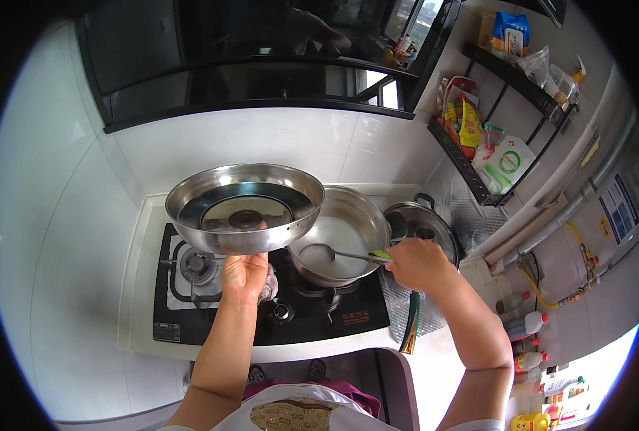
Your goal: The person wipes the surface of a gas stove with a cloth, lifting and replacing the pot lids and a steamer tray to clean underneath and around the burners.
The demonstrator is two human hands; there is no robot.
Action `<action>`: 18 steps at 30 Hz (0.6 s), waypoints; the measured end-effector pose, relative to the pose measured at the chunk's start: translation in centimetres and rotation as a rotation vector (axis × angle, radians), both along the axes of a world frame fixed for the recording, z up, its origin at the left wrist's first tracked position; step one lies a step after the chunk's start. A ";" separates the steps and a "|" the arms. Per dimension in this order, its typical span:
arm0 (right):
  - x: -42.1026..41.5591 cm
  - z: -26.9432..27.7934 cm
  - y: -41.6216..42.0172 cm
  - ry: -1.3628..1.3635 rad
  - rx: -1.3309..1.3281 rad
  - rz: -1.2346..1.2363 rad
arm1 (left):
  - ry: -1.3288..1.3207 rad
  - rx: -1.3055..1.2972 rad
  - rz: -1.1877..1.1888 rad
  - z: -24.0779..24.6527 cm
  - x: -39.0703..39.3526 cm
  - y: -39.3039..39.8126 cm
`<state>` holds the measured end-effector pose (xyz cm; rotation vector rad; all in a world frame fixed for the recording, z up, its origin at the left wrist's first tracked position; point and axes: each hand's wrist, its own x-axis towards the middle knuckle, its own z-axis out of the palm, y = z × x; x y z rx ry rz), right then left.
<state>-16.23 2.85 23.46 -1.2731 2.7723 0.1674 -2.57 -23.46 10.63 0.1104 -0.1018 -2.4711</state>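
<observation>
My left hand point(245, 277) holds a deep stainless-steel pan lid point(244, 241) from below, over the left side of the cooktop. The lid is turned rim up, with a dark glass centre; its knob point(245, 219) shows through the glass, and my fingers are partly hidden beneath. My right hand point(421, 264) grips the green-trimmed handle of a metal ladle point(319, 251). The ladle's bowl rests inside a wide stainless-steel pan point(377, 215), in shallow, cloudy liquid point(346, 237). That pan sits over the right burner, its left rim partly hidden by the lid.
The black gas cooktop point(201, 326) has a bare left burner point(198, 264). Beside the pan stands a lidded pot point(443, 226); a green-and-orange handle point(410, 323) juts toward the counter edge. Packets fill a black wall rack point(459, 156). Several bottles point(527, 326) line the right side.
</observation>
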 end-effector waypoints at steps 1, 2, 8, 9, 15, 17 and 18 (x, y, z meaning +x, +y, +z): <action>-0.1 -0.7 0.0 0.024 -0.029 -0.002 | -0.003 -0.004 0.003 0.0 0.1 -0.1; -0.3 -1.4 0.0 0.048 -0.059 -0.005 | -0.005 -0.014 0.003 -0.1 0.3 -0.2; -1.4 -5.8 0.5 0.120 -0.174 -0.109 | -0.007 -0.005 -0.009 -0.3 0.4 -0.4; -1.2 -5.9 0.6 0.119 -0.198 -0.134 | -0.004 0.002 -0.007 -0.3 0.4 -0.4; -1.4 -5.3 1.6 -0.036 -0.297 -0.166 | -0.011 0.006 -0.006 0.1 0.7 -0.1; -3.1 -5.2 2.7 -0.195 -0.389 -0.061 | -0.005 0.018 -0.021 0.3 0.7 0.0; -3.2 -4.6 2.4 -0.379 -0.408 -0.194 | -0.009 0.019 -0.024 0.3 0.8 -0.1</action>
